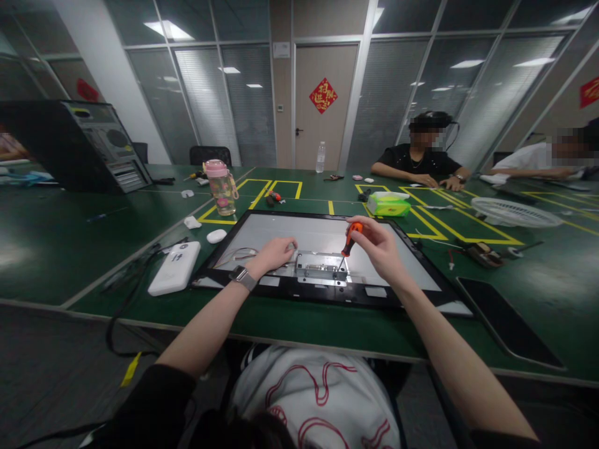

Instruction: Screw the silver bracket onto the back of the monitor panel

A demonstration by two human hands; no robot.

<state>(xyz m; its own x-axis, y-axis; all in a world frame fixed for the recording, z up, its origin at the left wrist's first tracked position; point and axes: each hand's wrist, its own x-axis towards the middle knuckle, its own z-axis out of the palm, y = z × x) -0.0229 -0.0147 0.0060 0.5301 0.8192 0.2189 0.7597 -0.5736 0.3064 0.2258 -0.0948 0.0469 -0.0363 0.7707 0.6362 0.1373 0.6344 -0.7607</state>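
My right hand (378, 244) grips an orange-and-black screwdriver (354, 237). Its shaft points down at the right part of a silver metal bracket (322, 267). The bracket sits on the back of a flat display panel (253, 234) with a black frame, which lies on the table before me. At the bracket's left end is my left hand (276, 254), its fingers curled and pressed together; what they hold, if anything, is hidden. Thin cables (243, 254) run over the panel to the left of that hand.
On the left are a white power bank (175, 268), a white earbud case (216, 236), a pink-lidged bottle (219, 188) and a black computer case (84, 146). A dark phone-like slab (508, 321), a green tissue pack (388, 204) and a white fan grille (515, 212) lie right. Two people sit opposite.
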